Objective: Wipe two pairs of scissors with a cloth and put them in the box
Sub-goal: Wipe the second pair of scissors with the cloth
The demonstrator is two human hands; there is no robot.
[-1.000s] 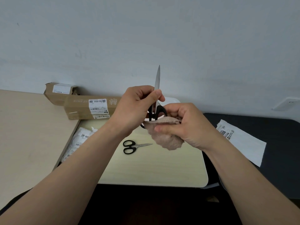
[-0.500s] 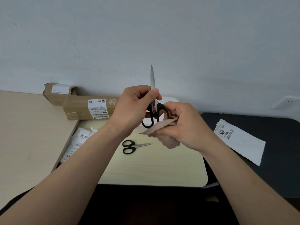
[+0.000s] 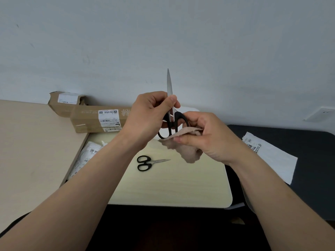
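Note:
My left hand (image 3: 150,113) grips a large pair of black-handled scissors (image 3: 169,87) near the pivot, blades shut and pointing straight up. My right hand (image 3: 204,136) holds a beige cloth (image 3: 186,151) just below and to the right of the black handles, with the cloth's top edge touching the lower handle loop. A small pair of black-handled scissors (image 3: 146,163) lies flat on the pale table (image 3: 172,187), its blades pointing right. A long cardboard box (image 3: 90,120) lies against the wall at the back left.
A second, smaller cardboard box (image 3: 63,102) sits behind the long one. White plastic packets (image 3: 85,158) lie in the gap beside the left desk (image 3: 27,151). A white packet (image 3: 272,156) lies on the dark surface at right. A wall socket (image 3: 320,114) is at far right.
The large scissors have turned slightly in my left hand, so more of the black handles shows. My right hand has shifted the cloth down from the handles, and it now hangs looser.

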